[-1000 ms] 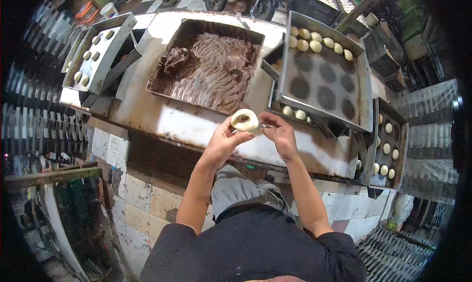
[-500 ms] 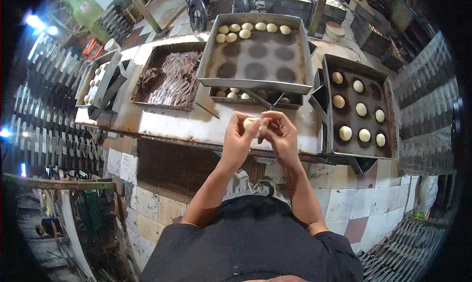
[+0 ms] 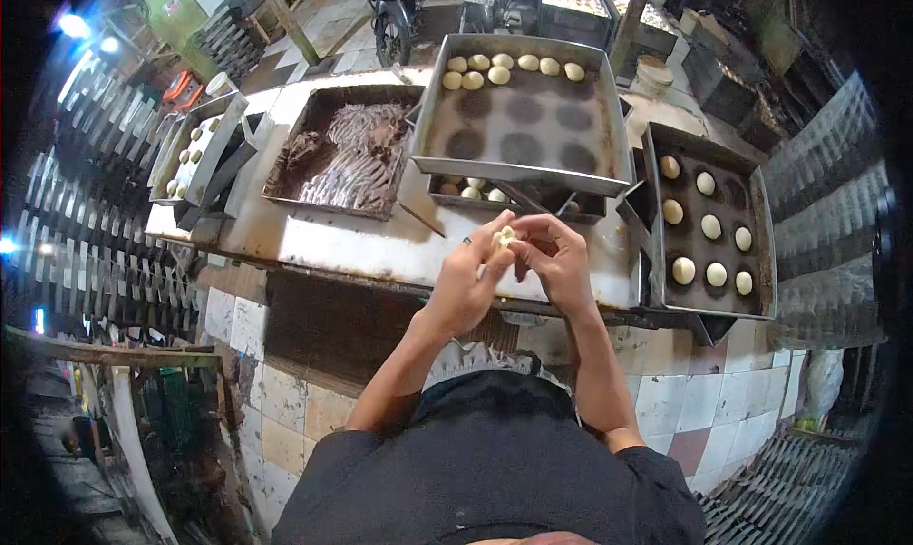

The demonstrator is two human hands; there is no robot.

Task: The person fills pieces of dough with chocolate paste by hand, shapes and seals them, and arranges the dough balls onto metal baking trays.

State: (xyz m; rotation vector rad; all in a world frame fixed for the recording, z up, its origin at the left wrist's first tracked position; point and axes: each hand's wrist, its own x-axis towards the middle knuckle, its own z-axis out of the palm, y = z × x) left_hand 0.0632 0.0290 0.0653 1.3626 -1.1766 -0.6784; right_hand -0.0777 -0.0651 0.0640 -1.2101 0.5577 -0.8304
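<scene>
Between my two hands, above the table's front edge, is a small piece of pale dough [image 3: 505, 238]. My left hand [image 3: 468, 277] is closed around it from the left. The fingers of my right hand [image 3: 556, 262] pinch at its top and right side. Just beyond my hands stands a raised metal tray [image 3: 521, 169] with several pale dough balls [image 3: 499, 74] along its far side. Under it, another tray of dough balls [image 3: 471, 193] is partly hidden. A pan of brown chocolate-like filling [image 3: 357, 155] lies to the left, a thin stick [image 3: 421, 220] at its corner.
At the right is a deep tray [image 3: 699, 298] with several spaced dough balls. A smaller tray [image 3: 195, 160] of dough pieces stands at the table's left end. The white tabletop [image 3: 371, 250] has a worn front edge. Motorcycles [image 3: 390, 17] are parked beyond.
The dough has changed from a rounder, smooth shape to a pinched, gathered top. The head view has shifted slightly, so the trays appear farther right and lower.
</scene>
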